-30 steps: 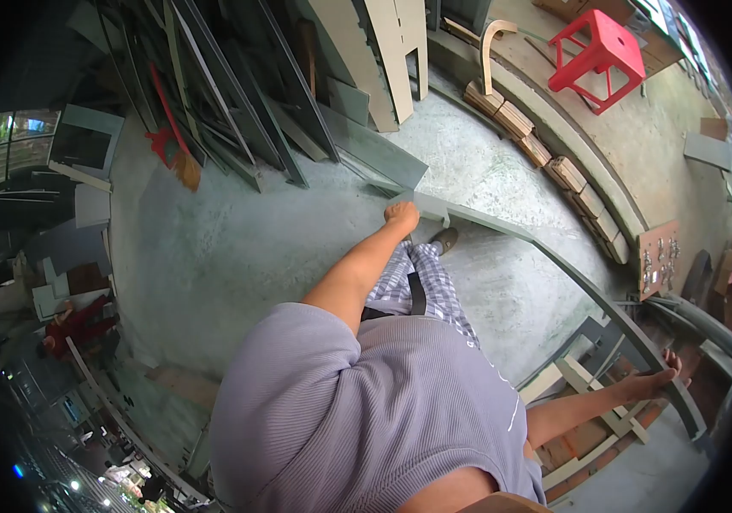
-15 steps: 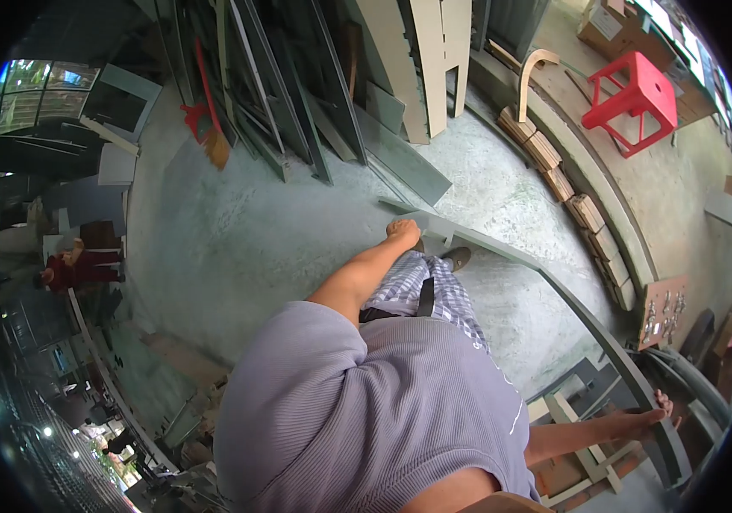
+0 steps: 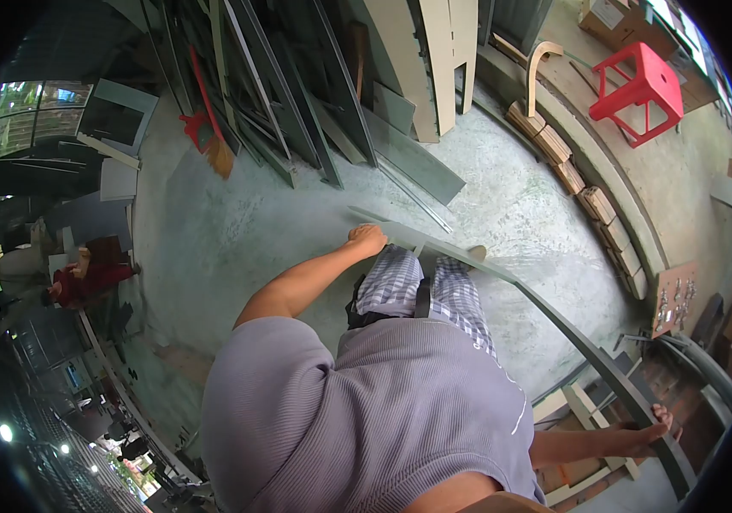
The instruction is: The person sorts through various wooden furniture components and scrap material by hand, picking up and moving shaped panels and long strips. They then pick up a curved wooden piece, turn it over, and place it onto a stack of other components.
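A long grey-green frame piece (image 3: 554,318) stretches across the front of my body, from the middle of the view to the lower right. Near its far end, my left hand (image 3: 369,239) is closed on it, knuckles up. Toward the other end, at the lower right, my right hand (image 3: 652,430) grips the piece with fingers wrapped round its edge. A short crosspiece shows close to my left hand, above my checked trousers.
Panels (image 3: 293,94) lean at the top, beside a broom (image 3: 217,157). Wood blocks (image 3: 601,209) line a low ledge at right, with a red stool (image 3: 639,92) beyond. Another person (image 3: 92,272) is at far left. Wooden frames (image 3: 592,410) lie near my right arm.
My left hand and the piece's far end have moved left. The room has shifted slightly in view, and the other person's posture has changed.
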